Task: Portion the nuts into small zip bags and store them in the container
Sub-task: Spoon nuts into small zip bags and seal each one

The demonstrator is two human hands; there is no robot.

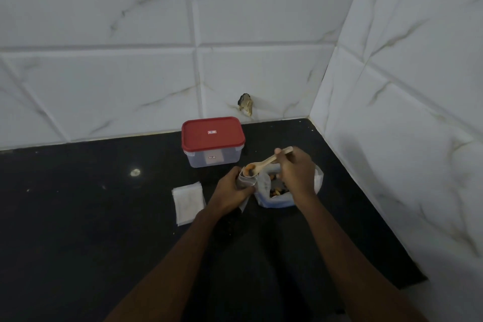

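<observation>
My left hand [231,192] grips a small clear zip bag [247,182], holding its mouth up. My right hand [295,174] holds a wooden spoon [266,162] by the handle. The spoon's bowl carries a few nuts right over the small bag's mouth. Under my right hand stands a large open plastic bag of mixed nuts [278,192], partly hidden by that hand. A clear container with a red lid [213,137], lid on, stands just behind both hands near the wall. A small stack of empty zip bags [187,202] lies flat to the left of my left hand.
The black countertop [91,217] runs into a corner of white marble-look tiled walls at the back and right. A chipped hole in the tile [245,106] shows behind the container. The counter's right edge ends near the lower right.
</observation>
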